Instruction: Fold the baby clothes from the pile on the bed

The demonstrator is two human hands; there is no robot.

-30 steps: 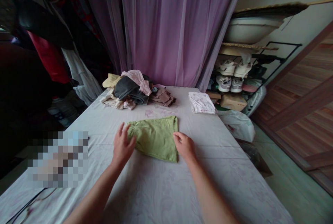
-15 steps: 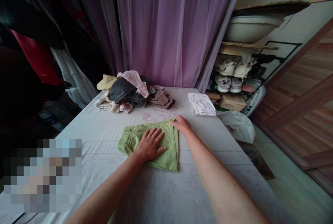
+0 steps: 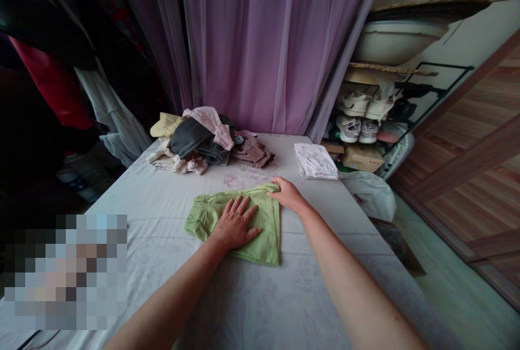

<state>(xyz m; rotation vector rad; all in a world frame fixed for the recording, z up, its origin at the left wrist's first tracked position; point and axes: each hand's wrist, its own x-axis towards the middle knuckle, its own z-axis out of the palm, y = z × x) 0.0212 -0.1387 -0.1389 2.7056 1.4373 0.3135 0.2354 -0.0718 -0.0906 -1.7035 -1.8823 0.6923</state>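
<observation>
Green shorts with a gathered elastic waistband lie folded in half on the sheeted surface, waistband toward the left. My left hand rests flat across their middle, fingers spread. At the far right corner, my right hand pinches the leg hem between thumb and fingers, and the cloth there is slightly raised. Beyond the shorts, to the right, sits a folded white patterned cloth.
A heap of mixed clothes lies at the far left, beside folded brown garments. A purple curtain hangs behind. To the right stand a rack with shoes, a white basin and a plastic bag.
My right hand has shifted slightly at the hem corner, and the fabric there is now lifted and bunched a little. My left hand stays on the shorts. The view has moved slightly.
</observation>
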